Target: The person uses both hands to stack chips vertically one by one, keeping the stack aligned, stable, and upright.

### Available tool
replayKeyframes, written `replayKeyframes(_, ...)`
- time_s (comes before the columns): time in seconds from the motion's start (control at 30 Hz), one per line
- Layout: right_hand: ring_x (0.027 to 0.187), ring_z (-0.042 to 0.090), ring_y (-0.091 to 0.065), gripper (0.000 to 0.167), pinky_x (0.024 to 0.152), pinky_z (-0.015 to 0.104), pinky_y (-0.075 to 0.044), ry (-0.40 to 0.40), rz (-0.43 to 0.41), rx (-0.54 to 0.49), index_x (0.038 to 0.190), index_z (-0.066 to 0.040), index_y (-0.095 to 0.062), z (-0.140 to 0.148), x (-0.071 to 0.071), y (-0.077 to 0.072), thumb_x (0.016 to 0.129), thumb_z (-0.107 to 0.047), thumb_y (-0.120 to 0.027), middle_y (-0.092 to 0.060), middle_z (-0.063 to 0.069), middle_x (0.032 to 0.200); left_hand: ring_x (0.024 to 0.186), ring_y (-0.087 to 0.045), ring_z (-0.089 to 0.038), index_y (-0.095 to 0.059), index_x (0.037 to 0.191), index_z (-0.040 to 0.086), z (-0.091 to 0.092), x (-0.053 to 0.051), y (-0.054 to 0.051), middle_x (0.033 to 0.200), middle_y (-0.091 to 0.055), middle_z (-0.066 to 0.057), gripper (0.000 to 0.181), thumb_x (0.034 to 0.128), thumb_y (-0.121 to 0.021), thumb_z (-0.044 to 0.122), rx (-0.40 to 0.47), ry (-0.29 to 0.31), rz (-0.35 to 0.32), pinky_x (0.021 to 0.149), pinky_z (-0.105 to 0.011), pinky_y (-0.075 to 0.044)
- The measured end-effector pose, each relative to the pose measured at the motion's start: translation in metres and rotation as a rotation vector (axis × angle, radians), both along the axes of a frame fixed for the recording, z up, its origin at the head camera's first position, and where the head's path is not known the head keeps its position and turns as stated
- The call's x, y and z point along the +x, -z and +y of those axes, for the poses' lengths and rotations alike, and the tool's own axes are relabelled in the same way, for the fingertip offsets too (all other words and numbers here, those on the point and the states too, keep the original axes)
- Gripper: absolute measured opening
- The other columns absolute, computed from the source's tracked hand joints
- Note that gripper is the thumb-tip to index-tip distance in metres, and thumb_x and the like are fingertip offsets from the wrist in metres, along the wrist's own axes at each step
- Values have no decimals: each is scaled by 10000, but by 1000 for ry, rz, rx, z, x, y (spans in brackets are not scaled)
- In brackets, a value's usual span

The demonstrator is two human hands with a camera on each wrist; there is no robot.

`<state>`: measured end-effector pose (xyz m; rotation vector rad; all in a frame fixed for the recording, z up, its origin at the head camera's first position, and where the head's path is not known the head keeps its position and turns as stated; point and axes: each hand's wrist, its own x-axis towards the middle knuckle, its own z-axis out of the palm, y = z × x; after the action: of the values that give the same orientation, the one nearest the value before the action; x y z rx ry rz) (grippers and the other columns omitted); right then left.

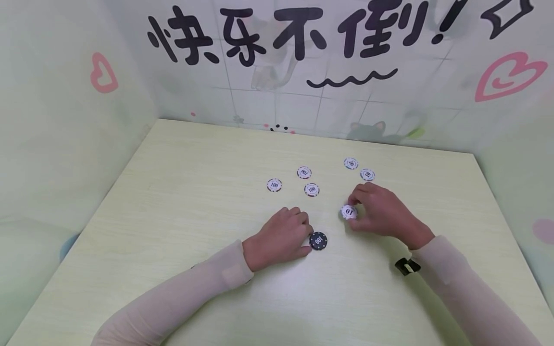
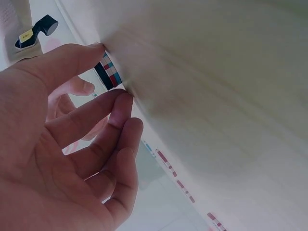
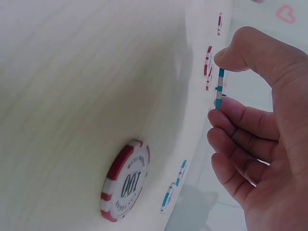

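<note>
Left hand (image 1: 280,238), angled inward, pinches a black-topped stack (image 1: 319,241); right hand (image 1: 384,211) holds a raised white chip (image 1: 348,212).

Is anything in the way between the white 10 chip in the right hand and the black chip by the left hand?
Nothing I can see. In the head view, only bare table shows between the white 10 chip in the right hand and the black chip. The left hand is on the black chip's other side.
</note>
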<state>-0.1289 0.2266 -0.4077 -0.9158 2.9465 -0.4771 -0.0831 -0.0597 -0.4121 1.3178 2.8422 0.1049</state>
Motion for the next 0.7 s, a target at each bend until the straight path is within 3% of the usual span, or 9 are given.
replayKeyframes(0.7,872,174,-618,289,776,387,-572,-90,37,-12,1015,-54,-799,-18,19,-7,775,-177,-903,-732,1,966,970,-640,-211,-867,1103,141,1,-1,0,1109,-766,-28,312,973,-844,424,-20,-10,-13,780,-317,-475)
